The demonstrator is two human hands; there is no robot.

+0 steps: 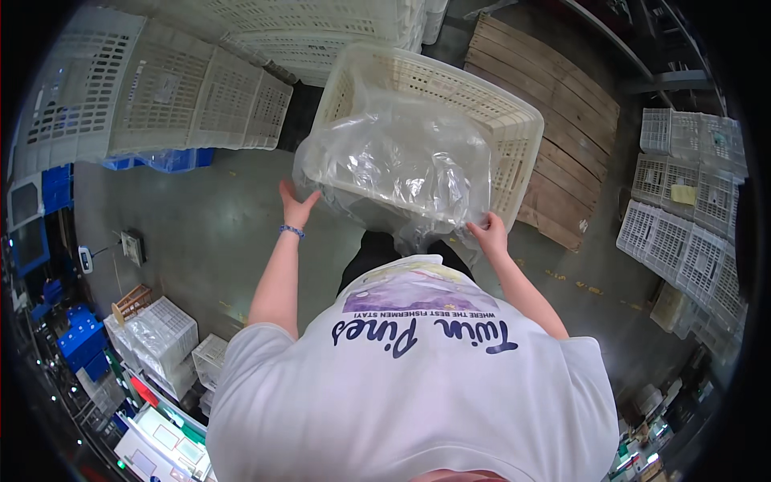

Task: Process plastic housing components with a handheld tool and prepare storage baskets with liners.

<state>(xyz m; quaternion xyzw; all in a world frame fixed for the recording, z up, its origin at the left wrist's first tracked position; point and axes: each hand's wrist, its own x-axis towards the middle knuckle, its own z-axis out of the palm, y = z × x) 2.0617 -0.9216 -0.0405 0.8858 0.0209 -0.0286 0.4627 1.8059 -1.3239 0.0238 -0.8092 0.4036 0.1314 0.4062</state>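
A large clear plastic bag (pixel 401 153) is draped in and over a cream plastic crate (pixel 526 132) in front of me. Its crumpled near edge hangs past the crate's near rim toward my body. At the bag's left edge is my left hand (pixel 299 210), thumb and fingers spread apart, with the thumb close to the film. My right hand (pixel 491 238) pinches the bag's near right edge between thumb and fingers. The film covers much of the crate's inside, so I cannot tell whether anything lies beneath it.
Stacked white slatted crates (pixel 169 88) stand at the far left. A wooden pallet (pixel 554 136) lies right of the cream crate. More stacked crates (pixel 683 209) line the right side. Blue bins (pixel 80 337) and a plastic-wrapped white stack (pixel 165 337) are at the left.
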